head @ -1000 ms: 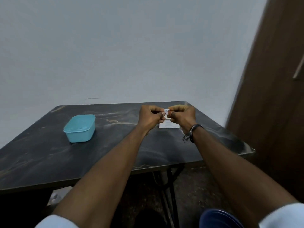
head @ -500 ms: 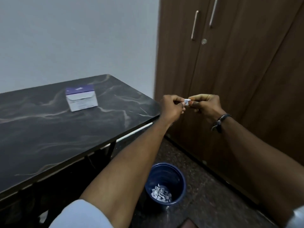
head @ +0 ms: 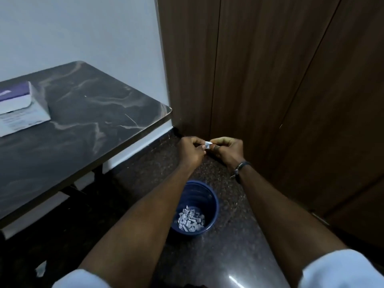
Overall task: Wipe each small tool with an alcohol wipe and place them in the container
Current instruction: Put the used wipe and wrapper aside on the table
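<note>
A dark wooden cupboard (head: 280, 90) fills the right side of the frame beside a pale wall (head: 83, 28), above a dark speckled stone floor (head: 228, 256). At left, a black marble-patterned bench (head: 83, 125) carries a white and purple box (head: 20, 109) near its left edge, the box cut off by the frame. Two bare forearms reach forward from white sleeves (head: 342, 269), converging over the floor just in front of the cupboard's base, well apart from the bench. Below and between the forearms stands a blue bin (head: 207, 196) on the floor, its bottom strewn with small grey-white scraps (head: 191, 222). The left hand (head: 192, 150) is curled knuckles-up, its fingers pinched shut on the left edge of a small white wipe sachet (head: 207, 145); the right hand (head: 227, 149), a dark band (head: 241, 168) at its wrist, mirrors it, thumb and forefinger closed on the sachet's right edge. The sachet sits in the air between the two hands, held level with them and farther out than the bin. Only a sliver of the sachet shows between the fingertips, its printed face turned toward the camera; its long axis cannot be told.
</note>
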The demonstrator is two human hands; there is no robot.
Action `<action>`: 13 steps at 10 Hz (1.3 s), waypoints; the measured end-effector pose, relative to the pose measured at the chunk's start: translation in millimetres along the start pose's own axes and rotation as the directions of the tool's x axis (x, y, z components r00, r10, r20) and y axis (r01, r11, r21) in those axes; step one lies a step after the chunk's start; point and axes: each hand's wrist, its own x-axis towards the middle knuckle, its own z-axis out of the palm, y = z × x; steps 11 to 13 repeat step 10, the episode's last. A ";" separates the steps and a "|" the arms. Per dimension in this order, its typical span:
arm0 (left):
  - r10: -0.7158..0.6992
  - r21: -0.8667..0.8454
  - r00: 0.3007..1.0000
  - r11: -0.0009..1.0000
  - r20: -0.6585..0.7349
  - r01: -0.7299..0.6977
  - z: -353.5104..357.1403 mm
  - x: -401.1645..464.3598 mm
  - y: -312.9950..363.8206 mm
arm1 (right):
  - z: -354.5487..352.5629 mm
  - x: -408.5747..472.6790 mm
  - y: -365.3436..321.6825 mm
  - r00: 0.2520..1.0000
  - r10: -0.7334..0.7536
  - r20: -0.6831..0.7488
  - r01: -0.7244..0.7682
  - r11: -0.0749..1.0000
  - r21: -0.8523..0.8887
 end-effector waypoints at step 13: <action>-0.287 0.429 0.954 0.875 0.087 0.224 0.3 -11.3 -163.0 | 56.3 1.2 150.9 0.928 0.360 0.096 -0.299 0.873 -0.385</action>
